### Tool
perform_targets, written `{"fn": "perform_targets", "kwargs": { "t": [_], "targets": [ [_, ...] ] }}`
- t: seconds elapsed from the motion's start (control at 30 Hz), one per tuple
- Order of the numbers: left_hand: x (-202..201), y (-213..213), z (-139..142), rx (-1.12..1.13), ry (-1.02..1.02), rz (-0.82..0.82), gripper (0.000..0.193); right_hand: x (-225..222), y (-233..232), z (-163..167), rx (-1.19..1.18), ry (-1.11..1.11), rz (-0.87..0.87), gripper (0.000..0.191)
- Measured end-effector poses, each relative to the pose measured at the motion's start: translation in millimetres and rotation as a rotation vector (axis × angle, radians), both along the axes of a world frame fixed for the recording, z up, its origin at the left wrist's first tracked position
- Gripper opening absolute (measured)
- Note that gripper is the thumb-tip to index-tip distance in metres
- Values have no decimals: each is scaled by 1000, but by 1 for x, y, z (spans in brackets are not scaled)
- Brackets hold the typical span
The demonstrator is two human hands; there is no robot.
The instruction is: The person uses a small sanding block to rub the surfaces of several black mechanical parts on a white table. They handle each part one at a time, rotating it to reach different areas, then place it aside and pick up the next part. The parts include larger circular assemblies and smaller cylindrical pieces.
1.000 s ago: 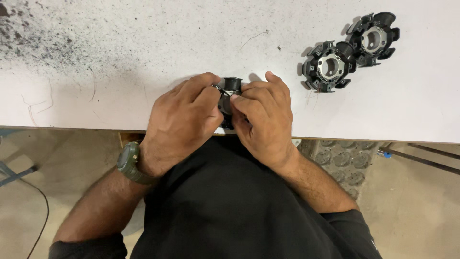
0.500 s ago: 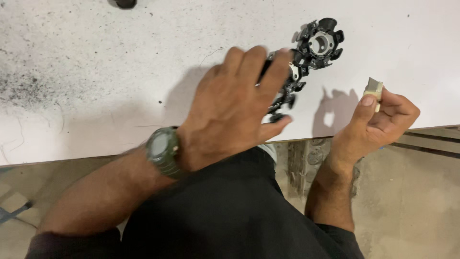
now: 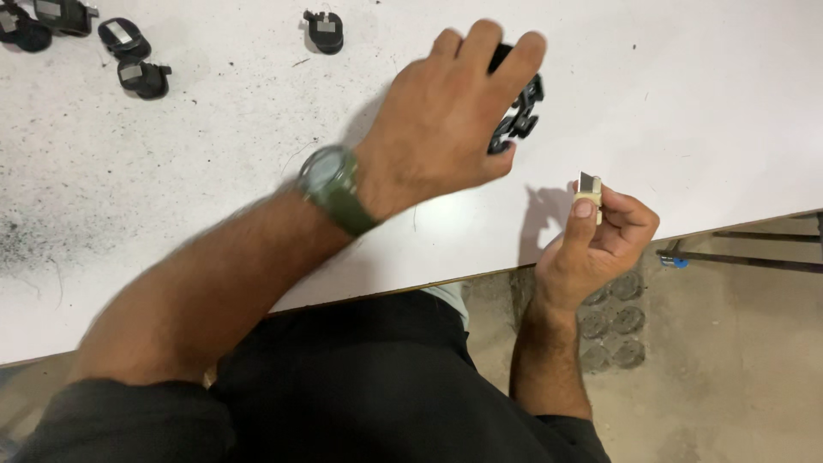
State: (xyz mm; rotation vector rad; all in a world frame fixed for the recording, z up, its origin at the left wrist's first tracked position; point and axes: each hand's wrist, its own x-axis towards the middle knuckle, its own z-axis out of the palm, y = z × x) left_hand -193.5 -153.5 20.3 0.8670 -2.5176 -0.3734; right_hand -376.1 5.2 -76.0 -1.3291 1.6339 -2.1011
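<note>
**Hands parted: toothed ring on the table, small block lifted clear**

- Left hand (image 3: 446,120) is stretched out over the white table (image 3: 703,103), fingers curled down over a black toothed plastic ring (image 3: 517,111). The ring sits on the tabletop, mostly hidden under the fingers; grip looks closed around it, though the contact underneath is out of sight.
- Right hand (image 3: 596,244) is held off the near table edge, thumb and forefinger pinched on a small cream block with a grey face (image 3: 588,190).
- Green wristwatch (image 3: 330,184) on the left wrist.
- Far left: several small black clip-like parts (image 3: 137,73), one more (image 3: 324,30) near the far edge.

Change from a second ago: both hands were then joined at the near edge, working one black piece together. Half a second ago they had already separated. My reading: the block has come away from the ring.
</note>
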Motion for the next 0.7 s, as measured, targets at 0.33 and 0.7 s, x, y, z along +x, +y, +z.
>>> {"fn": "perform_targets", "kwargs": {
  "t": [0.33, 0.7],
  "targets": [
    [-125, -57, 8, -139, 62, -5, 110, -6, -7, 4, -16, -69, 10, 21],
    [151, 68, -44, 53, -202, -235, 75, -8, -11, 11, -40, -109, 93, 21]
  ]
}}
